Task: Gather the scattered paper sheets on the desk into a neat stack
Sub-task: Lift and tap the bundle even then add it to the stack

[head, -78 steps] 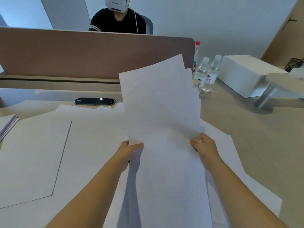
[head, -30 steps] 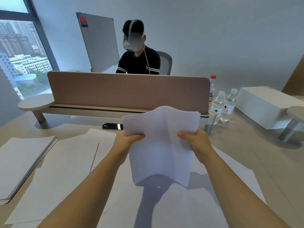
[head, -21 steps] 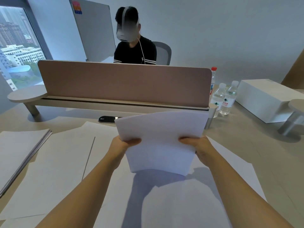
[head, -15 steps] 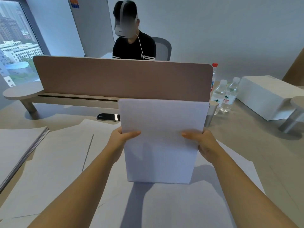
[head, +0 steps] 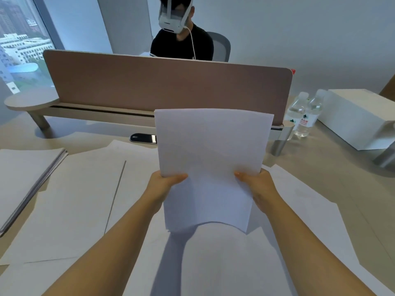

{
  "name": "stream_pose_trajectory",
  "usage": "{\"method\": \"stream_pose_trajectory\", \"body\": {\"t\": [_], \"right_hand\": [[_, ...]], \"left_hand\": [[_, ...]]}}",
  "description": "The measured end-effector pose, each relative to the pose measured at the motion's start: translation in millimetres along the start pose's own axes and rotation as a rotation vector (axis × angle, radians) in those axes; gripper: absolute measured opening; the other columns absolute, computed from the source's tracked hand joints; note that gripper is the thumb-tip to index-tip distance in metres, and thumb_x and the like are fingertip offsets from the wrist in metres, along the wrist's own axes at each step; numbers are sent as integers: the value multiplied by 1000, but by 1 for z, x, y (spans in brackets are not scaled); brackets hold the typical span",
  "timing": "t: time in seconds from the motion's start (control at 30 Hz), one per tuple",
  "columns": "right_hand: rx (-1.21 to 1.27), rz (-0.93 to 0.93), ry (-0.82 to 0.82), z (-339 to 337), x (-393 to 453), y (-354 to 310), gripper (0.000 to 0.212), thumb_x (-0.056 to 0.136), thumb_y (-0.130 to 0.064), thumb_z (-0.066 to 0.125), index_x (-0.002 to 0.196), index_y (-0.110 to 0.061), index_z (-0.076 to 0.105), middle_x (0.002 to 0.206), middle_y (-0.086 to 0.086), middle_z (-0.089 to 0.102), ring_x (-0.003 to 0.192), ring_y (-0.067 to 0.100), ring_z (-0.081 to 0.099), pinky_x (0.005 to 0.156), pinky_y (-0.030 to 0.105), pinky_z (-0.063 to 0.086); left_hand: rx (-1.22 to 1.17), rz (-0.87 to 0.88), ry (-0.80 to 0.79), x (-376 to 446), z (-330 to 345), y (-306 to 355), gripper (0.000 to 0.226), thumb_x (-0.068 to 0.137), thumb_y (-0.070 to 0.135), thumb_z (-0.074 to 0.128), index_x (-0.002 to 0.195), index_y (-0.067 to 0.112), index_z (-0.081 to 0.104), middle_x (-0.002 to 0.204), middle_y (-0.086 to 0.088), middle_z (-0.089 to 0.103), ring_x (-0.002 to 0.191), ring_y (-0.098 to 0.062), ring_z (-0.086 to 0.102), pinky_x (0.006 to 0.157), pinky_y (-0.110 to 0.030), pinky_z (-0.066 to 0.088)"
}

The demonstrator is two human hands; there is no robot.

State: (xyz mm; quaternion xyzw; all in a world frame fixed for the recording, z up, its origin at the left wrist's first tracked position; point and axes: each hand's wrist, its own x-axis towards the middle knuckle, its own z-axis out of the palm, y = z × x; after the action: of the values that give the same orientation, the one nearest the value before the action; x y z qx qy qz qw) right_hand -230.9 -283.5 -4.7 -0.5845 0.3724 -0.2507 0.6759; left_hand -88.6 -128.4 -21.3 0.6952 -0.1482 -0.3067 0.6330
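Now the sheaf of paper sheets (head: 210, 165) stands upright between both hands, its bottom edge bowed where it was straight half a second ago. Left hand (head: 163, 184) and right hand (head: 259, 185) pinch its side edges above loose sheets (head: 70, 206) on the desk (head: 333, 167).

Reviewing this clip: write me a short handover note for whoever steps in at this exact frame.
Left hand: gripping the left edge of the held bundle of sheets.
Right hand: gripping its right edge.
The bundle stands upright, bottom edge down on the loose sheets on the desk, edges roughly squared.
A separate paper stack lies at far left.
Done: several sheets gathered.
Left: collect the loose sheets spread across the desk, then set down one neat stack.
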Motion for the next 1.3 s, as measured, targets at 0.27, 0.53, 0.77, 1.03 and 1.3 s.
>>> {"method": "stream_pose_trajectory", "body": {"t": [0.27,0.53,0.77,1.03,1.3], "right_hand": [[-81,-70,12,103,5,-7,31,93,-3,47,124,-2,53,104,3,56,96,22,53,87,31,44],[-243,46,-92,264,5,18,24,86,6,35,100,-7,50,89,6,52,68,19,48,58,27,39],[-299,167,-121,414,-7,55,37,91,3,32,59,-14,25,59,-1,27,52,14,23,46,22,21],[-475,171,-187,521,-1,100,35,82,5,42,54,-13,31,54,2,32,51,18,27,50,24,23],[-550,167,-199,575,5,130,30,82,7,44,58,-10,46,58,3,43,54,22,45,59,31,46]], "left_hand": [[67,-35,146,1,-105,5,24,91,24,55,107,7,58,106,-13,62,96,-32,58,86,-47,50],[102,-94,245,15,-268,-6,23,93,6,47,114,2,56,108,-12,63,96,-29,59,85,-38,47],[138,-198,326,45,-419,-23,20,98,11,38,108,6,55,101,-9,60,97,-29,55,83,-35,41],[413,-201,527,79,-531,-60,25,93,2,38,111,1,56,104,-15,60,96,-29,55,78,-29,36],[697,-240,550,88,-579,-81,29,94,0,39,119,3,54,116,-8,56,98,-23,50,81,-30,37]]}}
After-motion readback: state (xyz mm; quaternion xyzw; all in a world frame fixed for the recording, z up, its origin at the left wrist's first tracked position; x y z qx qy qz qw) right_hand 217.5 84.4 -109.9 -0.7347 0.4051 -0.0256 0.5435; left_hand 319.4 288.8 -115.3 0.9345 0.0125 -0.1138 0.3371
